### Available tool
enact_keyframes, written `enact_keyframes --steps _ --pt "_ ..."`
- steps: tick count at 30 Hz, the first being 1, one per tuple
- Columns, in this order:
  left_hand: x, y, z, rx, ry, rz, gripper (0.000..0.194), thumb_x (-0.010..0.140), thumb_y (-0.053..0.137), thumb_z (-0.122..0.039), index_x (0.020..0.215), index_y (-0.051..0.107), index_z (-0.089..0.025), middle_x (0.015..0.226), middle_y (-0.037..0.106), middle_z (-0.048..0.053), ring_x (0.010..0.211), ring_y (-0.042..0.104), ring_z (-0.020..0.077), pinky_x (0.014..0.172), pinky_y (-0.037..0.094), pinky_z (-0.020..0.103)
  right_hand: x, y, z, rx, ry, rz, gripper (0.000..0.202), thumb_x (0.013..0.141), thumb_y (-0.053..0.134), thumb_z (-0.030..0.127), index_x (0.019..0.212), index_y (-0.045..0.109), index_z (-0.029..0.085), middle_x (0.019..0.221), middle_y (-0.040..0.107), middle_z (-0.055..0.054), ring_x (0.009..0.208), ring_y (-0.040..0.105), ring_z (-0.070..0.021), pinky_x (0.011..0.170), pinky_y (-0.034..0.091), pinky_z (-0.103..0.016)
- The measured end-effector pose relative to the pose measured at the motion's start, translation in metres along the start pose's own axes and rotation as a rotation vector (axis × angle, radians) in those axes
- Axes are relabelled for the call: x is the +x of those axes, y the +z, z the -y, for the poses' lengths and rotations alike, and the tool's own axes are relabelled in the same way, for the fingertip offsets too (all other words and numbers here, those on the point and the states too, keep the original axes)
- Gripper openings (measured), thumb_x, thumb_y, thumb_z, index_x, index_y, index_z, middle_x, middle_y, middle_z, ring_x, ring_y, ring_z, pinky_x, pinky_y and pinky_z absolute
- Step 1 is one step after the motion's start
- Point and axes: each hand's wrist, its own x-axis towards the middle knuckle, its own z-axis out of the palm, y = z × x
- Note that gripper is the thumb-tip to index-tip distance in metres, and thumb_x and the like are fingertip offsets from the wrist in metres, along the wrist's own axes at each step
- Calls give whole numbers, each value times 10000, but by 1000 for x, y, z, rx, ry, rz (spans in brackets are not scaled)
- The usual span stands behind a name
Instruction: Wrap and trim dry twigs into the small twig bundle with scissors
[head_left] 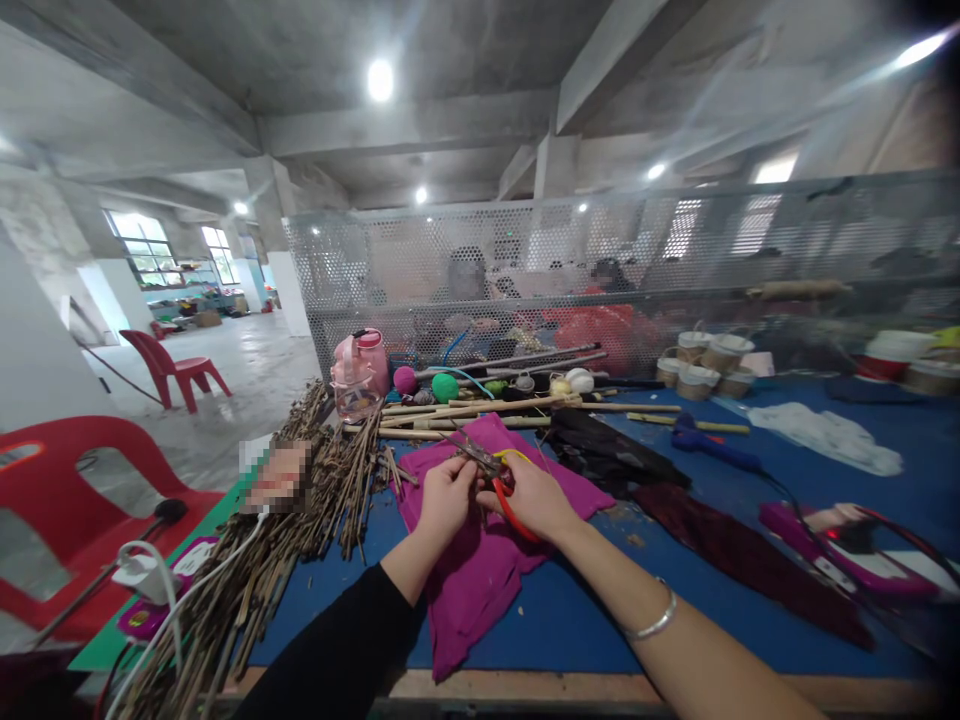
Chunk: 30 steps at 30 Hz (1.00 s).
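My right hand (536, 497) is closed around scissors (516, 515) with red and yellow handles. Their metal blades point left toward my left hand (448, 497), whose thumb and fingers are pinched on what looks like a thin brown twig (455, 437). The two hands almost meet, and the fingers hide most of the twig. Beneath both lies a crumpled magenta cloth (480, 590) on the blue tabletop (577, 630). A large heap of dry twigs (300, 520) spreads to the left of the cloth.
Bamboo sticks (480, 408), yarn balls (445, 387) and a pink jug (360, 375) line the back. On the right are a black cloth (607, 447), a dark red cloth (742, 555), a blue glue gun (712, 445) and a power strip (847, 560). A perforated metal screen (420, 260) stands behind.
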Motion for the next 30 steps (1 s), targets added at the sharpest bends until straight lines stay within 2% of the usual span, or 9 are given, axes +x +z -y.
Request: enact_keyframes --steps 11,17,24,30 --pt "3 -1 10 -23 -14 44 233 681 592 -333 734 646 -112 649 626 41 587 563 129 559 429 221 1 3 0 47 -45 -27 370 654 640 434 883 507 177 847 568 -47 768 538 -174 628 344 -250" --pt "3 -1 13 -11 -17 78 271 688 592 -368 749 643 -109 645 626 45 589 574 139 565 441 237 1 6 -3 7 -80 -87 404 645 639 447 908 496 176 872 562 -56 819 532 -193 666 348 -268" --pt "3 0 13 17 -7 96 290 713 568 -379 775 639 -104 667 634 53 574 575 142 562 453 253 0 5 0 -8 -64 -86 391 656 638 435 918 500 180 885 562 -59 859 536 -206 691 359 -279" --pt "0 2 10 33 28 69 245 721 555 -341 775 635 -116 679 642 52 628 595 158 596 463 257 1 7 0 -28 -61 -101 414 656 631 465 922 501 174 897 564 -69 859 534 -212 701 369 -289"
